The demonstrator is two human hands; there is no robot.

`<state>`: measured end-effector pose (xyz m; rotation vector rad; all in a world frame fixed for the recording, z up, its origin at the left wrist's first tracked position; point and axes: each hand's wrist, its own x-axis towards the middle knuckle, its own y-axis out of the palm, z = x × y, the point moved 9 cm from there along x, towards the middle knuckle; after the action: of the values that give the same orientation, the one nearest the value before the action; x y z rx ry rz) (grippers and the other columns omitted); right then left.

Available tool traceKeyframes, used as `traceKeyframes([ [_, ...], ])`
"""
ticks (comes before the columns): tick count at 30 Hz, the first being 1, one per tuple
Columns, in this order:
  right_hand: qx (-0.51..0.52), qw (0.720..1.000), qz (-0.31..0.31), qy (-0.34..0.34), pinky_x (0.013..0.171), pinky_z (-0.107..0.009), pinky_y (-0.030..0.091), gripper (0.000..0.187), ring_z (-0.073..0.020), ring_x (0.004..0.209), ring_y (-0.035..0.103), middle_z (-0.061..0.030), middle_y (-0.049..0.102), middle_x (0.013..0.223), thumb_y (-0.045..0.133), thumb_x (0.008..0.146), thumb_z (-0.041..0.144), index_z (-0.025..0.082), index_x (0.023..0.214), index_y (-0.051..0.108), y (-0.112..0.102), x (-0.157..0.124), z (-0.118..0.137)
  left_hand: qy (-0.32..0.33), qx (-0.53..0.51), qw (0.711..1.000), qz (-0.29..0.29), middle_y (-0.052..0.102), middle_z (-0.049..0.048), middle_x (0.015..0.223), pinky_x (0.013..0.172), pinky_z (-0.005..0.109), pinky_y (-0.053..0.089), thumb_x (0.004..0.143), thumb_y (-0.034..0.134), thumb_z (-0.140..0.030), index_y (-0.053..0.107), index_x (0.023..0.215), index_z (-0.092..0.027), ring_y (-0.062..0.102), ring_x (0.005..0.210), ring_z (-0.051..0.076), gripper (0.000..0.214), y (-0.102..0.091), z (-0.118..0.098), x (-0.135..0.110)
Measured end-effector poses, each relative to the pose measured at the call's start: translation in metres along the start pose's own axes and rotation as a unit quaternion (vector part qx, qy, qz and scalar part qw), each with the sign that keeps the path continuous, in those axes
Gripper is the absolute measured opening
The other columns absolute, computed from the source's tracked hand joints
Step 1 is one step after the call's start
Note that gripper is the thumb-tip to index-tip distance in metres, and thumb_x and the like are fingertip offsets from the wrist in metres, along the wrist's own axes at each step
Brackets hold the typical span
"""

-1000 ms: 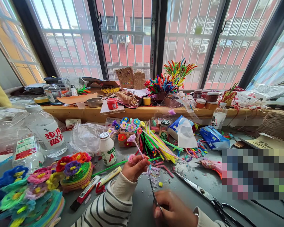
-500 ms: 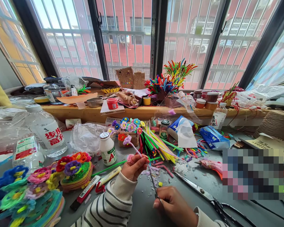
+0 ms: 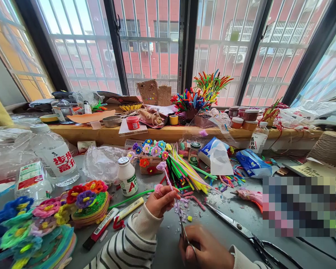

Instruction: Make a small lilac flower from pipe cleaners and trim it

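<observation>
My left hand [image 3: 160, 201] is closed on a pink-and-lilac pipe cleaner [image 3: 166, 177] with a small curled head, held up over the grey table [image 3: 162, 239]. A pink fuzzy coil [image 3: 158, 188] sits at my fingertips. My right hand [image 3: 204, 251], at the bottom edge, grips a thin dark metal tool [image 3: 182, 228] whose tip points up at the lower end of the pipe cleaner. Lilac fuzz scraps [image 3: 182, 207] lie on the table under the two hands.
A small white drink bottle [image 3: 127, 176], a pile of finished flowers [image 3: 44, 220], loose coloured pipe cleaners [image 3: 184, 170], scissors [image 3: 235, 226], a pink glue gun [image 3: 248, 195], markers [image 3: 106, 222] and water bottles [image 3: 54, 155] crowd the table. A cluttered wooden shelf [image 3: 168, 131] runs behind.
The pipe cleaner's head swung left, then back right. My right hand slid down and left toward the bottom edge, the tool turning more upright.
</observation>
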<state>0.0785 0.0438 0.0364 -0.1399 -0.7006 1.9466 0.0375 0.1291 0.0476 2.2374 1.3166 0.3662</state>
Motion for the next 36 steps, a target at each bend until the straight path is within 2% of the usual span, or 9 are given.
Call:
traceKeyframes([
  [5,0.008,1.000,-0.008,0.001,0.047,-0.021,0.031,0.067,-0.0098,0.045,0.036,0.0023,0.036,0.045,0.009,0.062,0.074,0.017,0.047,0.040,-0.001,0.001,0.001,-0.004,0.033,0.999,0.027,0.059,-0.0001,0.046,0.030,0.014,0.018,0.046,0.071,-0.027,0.064,0.056,-0.013,0.037,0.029,0.000,0.019,0.002,0.004,0.002],
  [14,0.018,1.000,-0.013,0.007,0.048,-0.021,0.031,0.064,-0.0089,0.044,0.034,0.0026,0.034,0.043,0.011,0.062,0.074,0.018,0.040,0.032,-0.002,0.002,0.001,0.011,0.043,0.999,-0.010,0.057,-0.0017,0.044,0.032,0.015,0.018,0.042,0.072,-0.028,0.064,0.053,-0.014,0.036,0.031,0.000,0.020,-0.003,0.001,0.001],
  [21,0.023,0.999,-0.030,0.013,0.043,-0.021,0.027,0.062,-0.0075,0.041,0.032,0.0034,0.029,0.041,0.014,0.062,0.074,0.018,0.037,0.020,-0.006,0.004,-0.001,0.012,0.037,0.999,-0.030,0.054,-0.0026,0.040,0.032,0.015,0.015,0.041,0.073,-0.029,0.064,0.049,-0.014,0.035,0.031,0.000,0.019,-0.003,-0.001,-0.001],
  [28,-0.024,0.997,-0.067,0.032,0.040,-0.022,0.021,0.062,-0.0071,0.040,0.029,0.0043,0.026,0.040,0.014,0.065,0.072,0.017,0.037,0.022,-0.010,0.003,-0.009,0.030,0.012,0.998,-0.058,0.058,-0.0018,0.043,0.033,0.014,0.019,0.041,0.073,-0.026,0.064,0.051,-0.015,0.038,0.031,0.000,0.018,-0.012,-0.003,0.000],
  [36,-0.066,0.994,-0.073,0.040,0.040,-0.022,0.020,0.060,-0.0065,0.040,0.027,0.0052,0.025,0.039,0.016,0.067,0.070,0.017,0.038,0.019,-0.011,0.003,-0.011,0.018,0.026,0.998,-0.057,0.057,-0.0015,0.046,0.034,0.014,0.022,0.041,0.073,-0.027,0.064,0.056,-0.013,0.039,0.035,0.001,0.022,-0.013,-0.004,0.000],
])
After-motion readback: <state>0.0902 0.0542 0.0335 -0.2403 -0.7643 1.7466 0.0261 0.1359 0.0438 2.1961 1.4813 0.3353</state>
